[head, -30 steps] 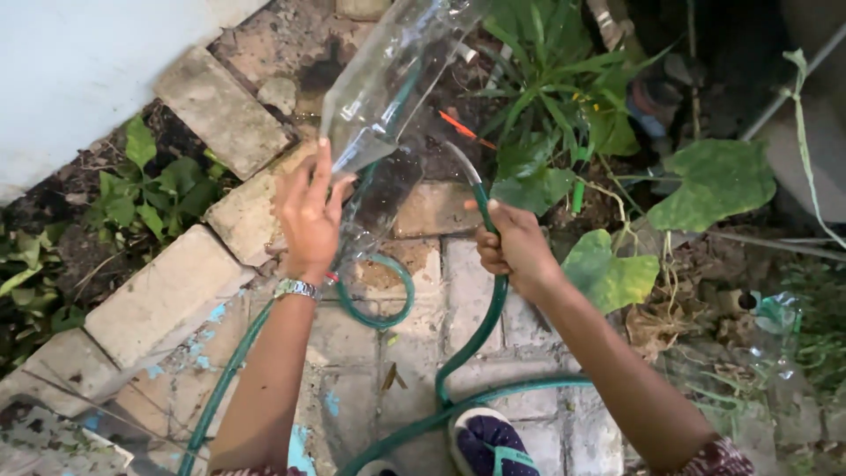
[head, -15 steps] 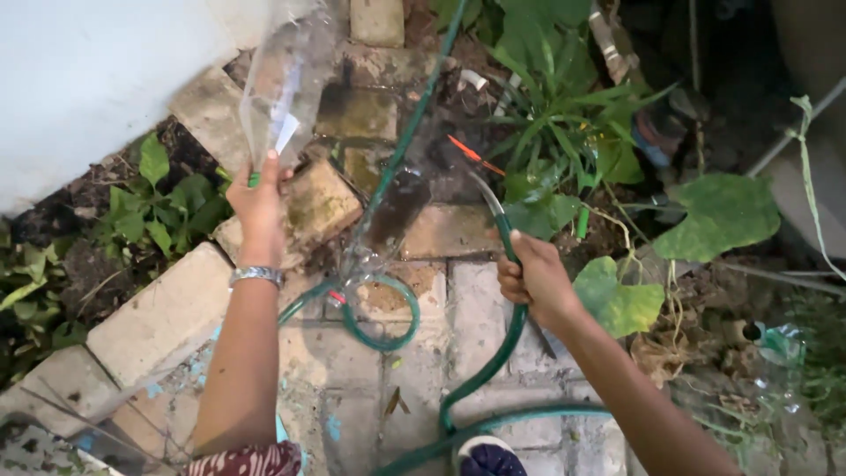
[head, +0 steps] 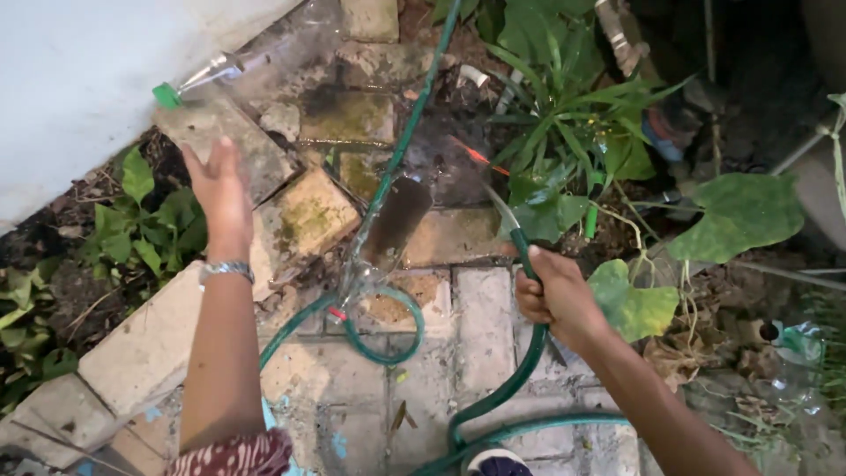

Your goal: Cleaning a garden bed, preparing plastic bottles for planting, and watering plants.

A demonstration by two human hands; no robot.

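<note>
**Over wet brick paving, one hand empty, one on the hose**

Beside the green garden hose (head: 493,388), the right hand (head: 557,295) is clenched around the hose just below its spraying end, thumb on top; a thin jet of water leaves the end toward the plants. Left of the hose, the left hand (head: 220,189) is raised with fingers spread and palm empty, a metal wristwatch (head: 226,270) on the wrist. Beyond that hand, well apart from it and further left of the hose, a clear plastic bottle (head: 211,70) with a green cap appears against the pale wall (head: 79,79), blurred, neck pointing left. Between the hands, a second clear bottle (head: 383,234) lies tilted on the paving, across a loop of the hose. Mossy bricks (head: 308,211) lie left of the hose, leafy plants (head: 564,115) and a broad green leaf (head: 740,211) to its right.
</note>
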